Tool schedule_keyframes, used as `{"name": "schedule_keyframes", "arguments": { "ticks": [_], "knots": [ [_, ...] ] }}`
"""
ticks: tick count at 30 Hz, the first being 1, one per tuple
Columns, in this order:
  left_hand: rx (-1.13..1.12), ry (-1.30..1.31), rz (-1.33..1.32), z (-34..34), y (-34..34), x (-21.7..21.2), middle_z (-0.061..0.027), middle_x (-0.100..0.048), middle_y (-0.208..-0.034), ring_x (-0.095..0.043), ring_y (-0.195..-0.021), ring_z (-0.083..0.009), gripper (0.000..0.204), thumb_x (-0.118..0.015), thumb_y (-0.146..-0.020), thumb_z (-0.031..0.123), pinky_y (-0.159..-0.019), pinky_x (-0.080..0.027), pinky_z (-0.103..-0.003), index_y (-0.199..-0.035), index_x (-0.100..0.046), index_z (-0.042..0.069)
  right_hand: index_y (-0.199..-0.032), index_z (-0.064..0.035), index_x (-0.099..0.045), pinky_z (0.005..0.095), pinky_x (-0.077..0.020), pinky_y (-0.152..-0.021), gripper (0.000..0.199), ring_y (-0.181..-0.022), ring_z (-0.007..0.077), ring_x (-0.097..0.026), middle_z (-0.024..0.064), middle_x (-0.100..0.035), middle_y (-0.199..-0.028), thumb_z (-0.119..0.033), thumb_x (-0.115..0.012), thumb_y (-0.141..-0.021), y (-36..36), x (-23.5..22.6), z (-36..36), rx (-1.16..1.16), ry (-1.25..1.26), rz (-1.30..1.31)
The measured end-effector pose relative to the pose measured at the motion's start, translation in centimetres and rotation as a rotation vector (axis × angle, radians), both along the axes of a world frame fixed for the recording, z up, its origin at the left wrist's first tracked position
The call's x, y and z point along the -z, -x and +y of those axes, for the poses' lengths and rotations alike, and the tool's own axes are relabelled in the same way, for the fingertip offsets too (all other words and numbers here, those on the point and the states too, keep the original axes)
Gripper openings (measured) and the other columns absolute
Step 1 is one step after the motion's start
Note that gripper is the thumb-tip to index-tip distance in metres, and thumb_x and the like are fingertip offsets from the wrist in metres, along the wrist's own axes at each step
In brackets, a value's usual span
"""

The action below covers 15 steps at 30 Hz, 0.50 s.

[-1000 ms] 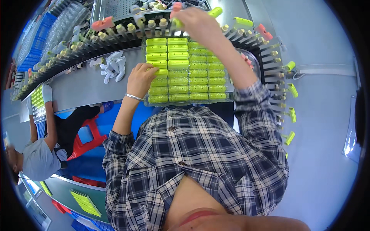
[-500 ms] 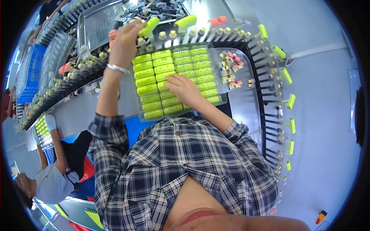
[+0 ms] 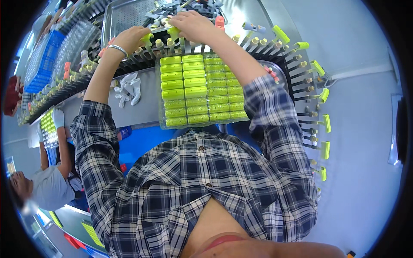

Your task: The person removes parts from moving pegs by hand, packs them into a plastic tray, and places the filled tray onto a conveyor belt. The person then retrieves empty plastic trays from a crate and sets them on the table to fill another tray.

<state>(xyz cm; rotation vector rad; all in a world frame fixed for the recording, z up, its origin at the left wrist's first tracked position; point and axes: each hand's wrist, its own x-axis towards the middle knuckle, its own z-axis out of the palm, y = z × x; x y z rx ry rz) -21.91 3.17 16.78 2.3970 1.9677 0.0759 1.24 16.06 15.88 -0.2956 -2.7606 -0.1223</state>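
the curved row of pegs [image 3: 171,43] runs along the far side, beyond the clear blister tray [image 3: 174,126]. my right forearm [image 3: 234,56] crosses above the tray's lime-green casings [image 3: 172,93]; if it dips, it could knock some askew. my right hand [image 3: 191,28] and left hand [image 3: 131,41] meet the right lime-green piece [image 3: 174,32] and left lime-green piece [image 3: 147,39] at the pegs. i can't tell whether my fingers are clenched; a loose pinch could drop one.
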Motion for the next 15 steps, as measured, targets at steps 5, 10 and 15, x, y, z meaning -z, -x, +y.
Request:
{"name": "schedule_keyframes", "arguments": {
  "ticks": [5,10,15],
  "knots": [
    [-0.107,-0.159,0.03,-1.8,1.4,0.8,-0.0107,-0.064,-0.108,-0.061,-0.104,-0.0311,0.039,-0.067,-0.077,0.004,-0.087,-0.051,-0.04,-0.115,-0.059,0.011,-0.108,-0.0143,-0.066,0.0458,-0.0546,-0.081,0.026,-0.1,0.0301,-0.067,0.0112,-0.069,-0.105,-0.014,-0.06,-0.083,4.7,-3.5,-1.0,0.082,0.268,-0.477],
    [-0.279,-0.341,0.123,-4.1,2.3,-0.1,-0.0082,-0.067,-0.102,-0.06,-0.104,-0.0278,0.039,-0.067,-0.076,0.004,-0.083,-0.052,-0.039,-0.113,-0.06,0.014,-0.105,-0.0137,-0.068,0.0425,-0.0563,-0.076,0.022,-0.097,0.0282,-0.068,0.0088,-0.07,-0.1,-0.014,-0.058,-0.086,7.6,-0.5,-2.4,0.025,0.165,-0.223],
    [-0.17,-0.374,0.048,-5.2,6.5,-2.2,-0.0092,-0.067,-0.101,-0.059,-0.106,-0.0287,0.034,-0.07,-0.079,0.012,-0.088,-0.049,-0.04,-0.112,-0.062,0.011,-0.093,-0.0139,-0.07,0.038,-0.0551,-0.078,0.015,-0.094,0.0245,-0.068,0.0047,-0.07,-0.091,-0.014,-0.059,-0.084,9.6,0.8,-5.0,-0.038,0.056,0.054]
  ]
}}
